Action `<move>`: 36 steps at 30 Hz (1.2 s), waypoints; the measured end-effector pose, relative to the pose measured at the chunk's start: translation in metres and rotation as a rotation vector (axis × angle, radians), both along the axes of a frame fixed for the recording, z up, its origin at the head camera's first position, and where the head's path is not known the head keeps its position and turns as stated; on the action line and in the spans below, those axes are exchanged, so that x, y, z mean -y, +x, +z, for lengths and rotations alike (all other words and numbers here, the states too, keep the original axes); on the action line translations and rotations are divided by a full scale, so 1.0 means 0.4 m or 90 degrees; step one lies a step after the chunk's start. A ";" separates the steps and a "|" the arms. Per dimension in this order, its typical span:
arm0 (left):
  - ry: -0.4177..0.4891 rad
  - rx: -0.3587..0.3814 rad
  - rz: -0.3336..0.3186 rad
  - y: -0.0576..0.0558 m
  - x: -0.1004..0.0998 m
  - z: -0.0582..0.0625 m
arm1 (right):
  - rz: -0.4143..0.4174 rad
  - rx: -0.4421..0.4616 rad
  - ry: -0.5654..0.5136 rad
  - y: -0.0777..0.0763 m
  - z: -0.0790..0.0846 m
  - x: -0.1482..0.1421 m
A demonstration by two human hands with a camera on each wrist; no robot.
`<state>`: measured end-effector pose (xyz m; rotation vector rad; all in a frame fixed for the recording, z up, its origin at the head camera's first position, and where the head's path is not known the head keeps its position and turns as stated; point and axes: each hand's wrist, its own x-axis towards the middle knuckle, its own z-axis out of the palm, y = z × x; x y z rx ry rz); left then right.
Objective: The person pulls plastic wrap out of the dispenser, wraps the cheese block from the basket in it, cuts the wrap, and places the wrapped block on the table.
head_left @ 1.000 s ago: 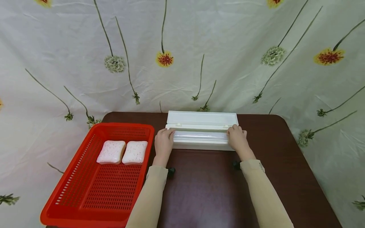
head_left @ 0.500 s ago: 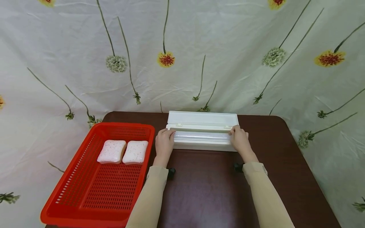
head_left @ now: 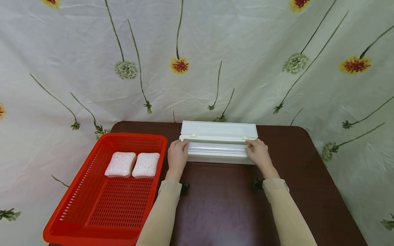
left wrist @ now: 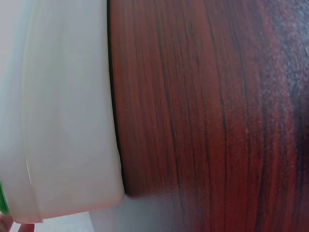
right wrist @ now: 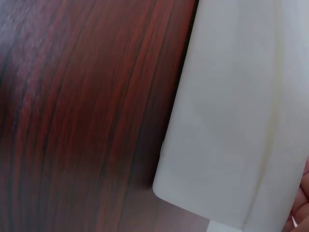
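A white cling film dispenser (head_left: 220, 159) lies lengthwise near the table's back edge, its lid (head_left: 219, 129) tipped up behind it. Inside lies a shiny, clear cling film roll (head_left: 217, 147). My left hand (head_left: 177, 155) holds the roll's left end with bent fingers. At the opposite end my right hand (head_left: 259, 154) has thumb and fingers bent around the roll's right end. In the left wrist view, fingertips and a bit of green show beside the dispenser's corner (left wrist: 72, 159). Curled fingers (right wrist: 301, 198) appear past the dispenser's wall (right wrist: 217, 121) in the right wrist view.
A red plastic basket (head_left: 101, 229) stands on the left of the dark wooden table (head_left: 215, 212). Two white, speckled bread-slice-shaped pieces (head_left: 121, 164) lie in its back part. A flower-print cloth (head_left: 197, 89) hangs close behind the table.
My right hand first slides slightly right, then its fingertips settle a little lower at the roll's end. My left hand, the dispenser and the basket stay in place.
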<state>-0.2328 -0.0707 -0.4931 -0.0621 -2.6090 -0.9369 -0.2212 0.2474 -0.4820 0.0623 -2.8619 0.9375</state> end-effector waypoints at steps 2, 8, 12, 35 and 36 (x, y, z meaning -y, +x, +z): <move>0.004 -0.002 -0.004 0.003 -0.002 0.003 | -0.008 -0.028 0.009 0.004 -0.005 0.001; 0.008 -0.010 0.001 0.011 -0.007 0.007 | -0.066 -0.125 0.047 0.016 -0.018 0.011; 0.002 -0.005 0.014 0.013 -0.012 0.007 | -0.107 -0.164 0.063 0.024 -0.014 0.019; 0.167 -0.105 -0.017 0.015 -0.002 0.157 | -0.179 -0.253 -0.155 0.022 0.117 0.044; 0.168 -0.114 -0.018 0.013 -0.002 0.165 | -0.179 -0.264 -0.155 0.021 0.125 0.044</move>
